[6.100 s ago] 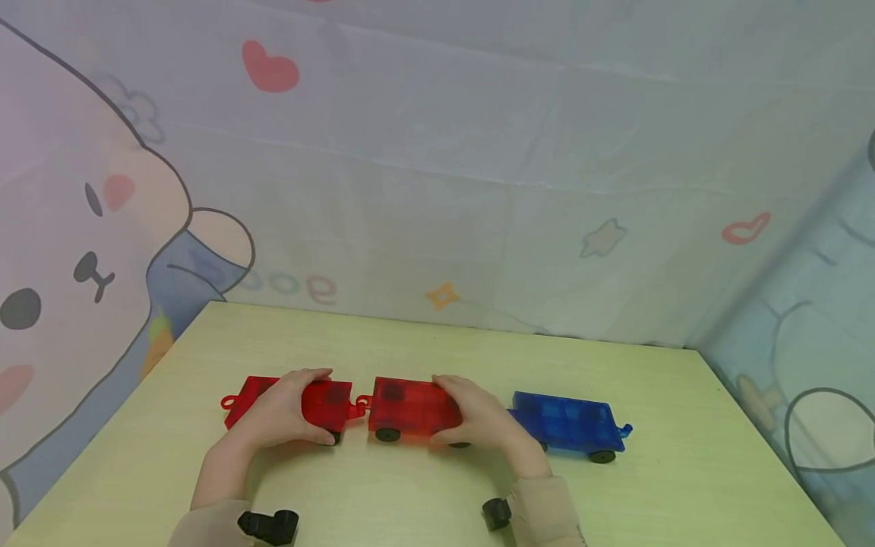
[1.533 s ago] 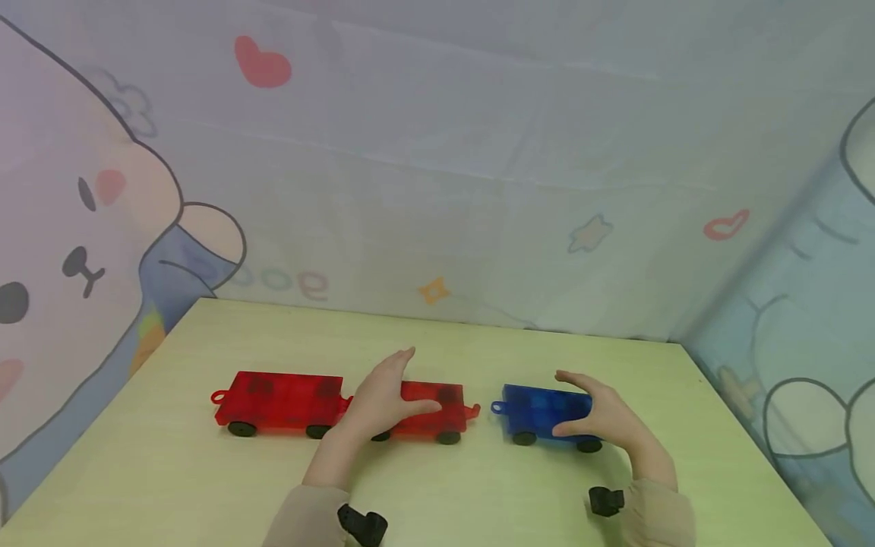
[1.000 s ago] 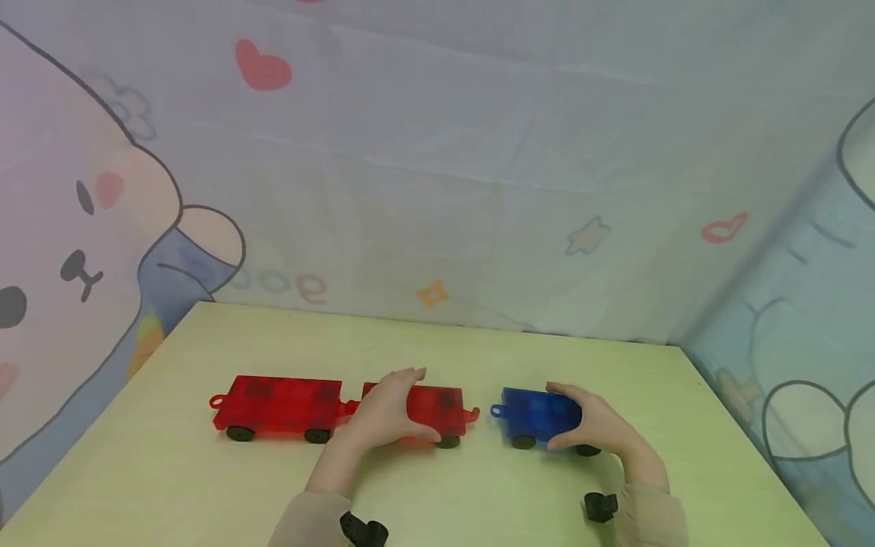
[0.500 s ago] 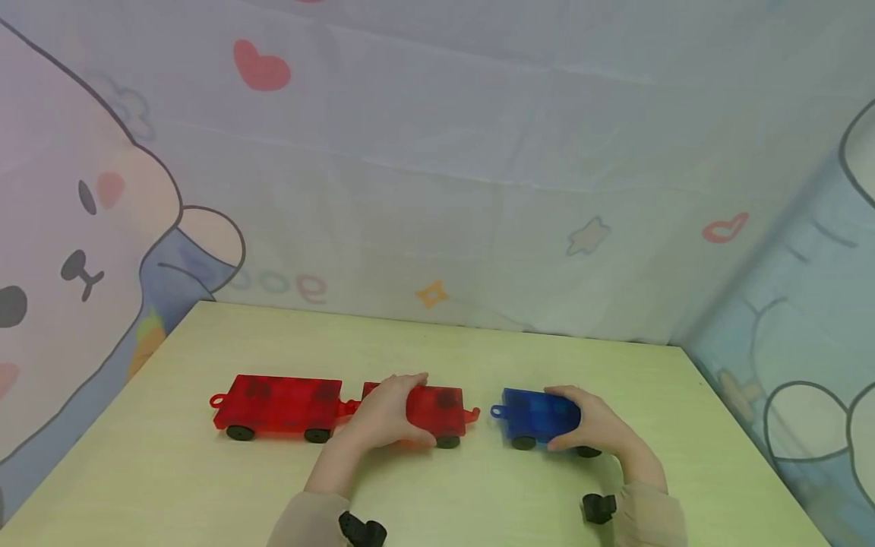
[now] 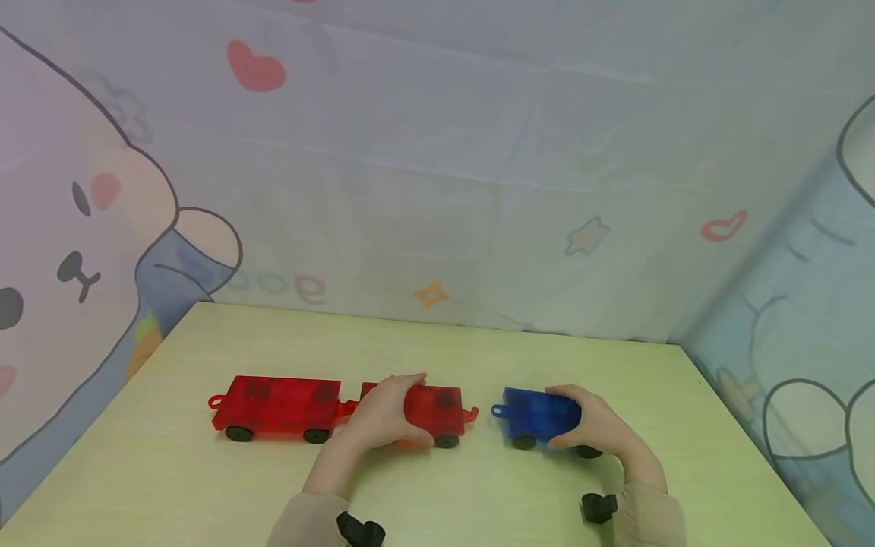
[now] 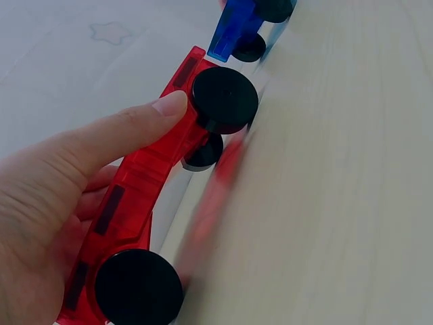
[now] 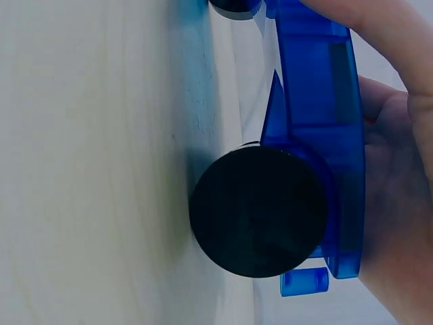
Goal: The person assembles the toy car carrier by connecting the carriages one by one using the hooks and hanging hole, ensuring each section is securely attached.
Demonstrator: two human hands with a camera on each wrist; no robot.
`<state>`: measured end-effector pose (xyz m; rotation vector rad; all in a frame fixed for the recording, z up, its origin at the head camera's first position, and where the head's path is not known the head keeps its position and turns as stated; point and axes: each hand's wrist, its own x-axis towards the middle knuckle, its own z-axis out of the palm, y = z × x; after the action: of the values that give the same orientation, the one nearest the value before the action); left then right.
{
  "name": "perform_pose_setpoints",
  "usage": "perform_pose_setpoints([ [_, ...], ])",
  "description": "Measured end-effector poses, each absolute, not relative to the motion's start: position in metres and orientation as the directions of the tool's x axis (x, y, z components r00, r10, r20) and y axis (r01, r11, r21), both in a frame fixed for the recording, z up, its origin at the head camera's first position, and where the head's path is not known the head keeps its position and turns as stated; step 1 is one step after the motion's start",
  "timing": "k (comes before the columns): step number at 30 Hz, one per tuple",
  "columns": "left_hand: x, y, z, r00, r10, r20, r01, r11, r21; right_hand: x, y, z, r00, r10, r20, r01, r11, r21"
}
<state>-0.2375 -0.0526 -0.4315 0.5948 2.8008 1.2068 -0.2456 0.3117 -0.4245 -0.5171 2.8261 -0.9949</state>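
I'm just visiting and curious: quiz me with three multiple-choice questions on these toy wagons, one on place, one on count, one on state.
1. Where is the blue wagon?
A. right of the red ones
B. between them
C. off the table

2. How many red wagons?
A. one
B. two
C. four

3. Is the blue wagon hooked to the near red wagon?
A. yes
B. no, a gap
C. stacked on it

Answers:
A, the right hand grips it at the row's right end.
B, far red wagon plus the one the left hand grips.
B, bare table shows between them.

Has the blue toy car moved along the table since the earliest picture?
Yes. The blue car has shifted left, toward the second red car, away from the table's right edge. The right hand grips it.
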Motion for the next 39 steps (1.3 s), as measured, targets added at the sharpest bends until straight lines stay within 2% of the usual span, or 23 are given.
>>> perform_pose_setpoints([
  [23, -0.238, -0.052, -0.431, -0.928, 0.358, 0.106, 0.325, 0.637, 0.699, -0.244, 0.302, -0.416, -0.943, -0.332, 0.006, -0.261, 0.731, -0.63],
  [39, -0.238, -0.053, -0.432, -0.922, 0.369, 0.116, 0.341, 0.633, 0.695, -0.244, 0.286, -0.413, -0.921, -0.389, 0.009, -0.31, 0.72, -0.621],
])
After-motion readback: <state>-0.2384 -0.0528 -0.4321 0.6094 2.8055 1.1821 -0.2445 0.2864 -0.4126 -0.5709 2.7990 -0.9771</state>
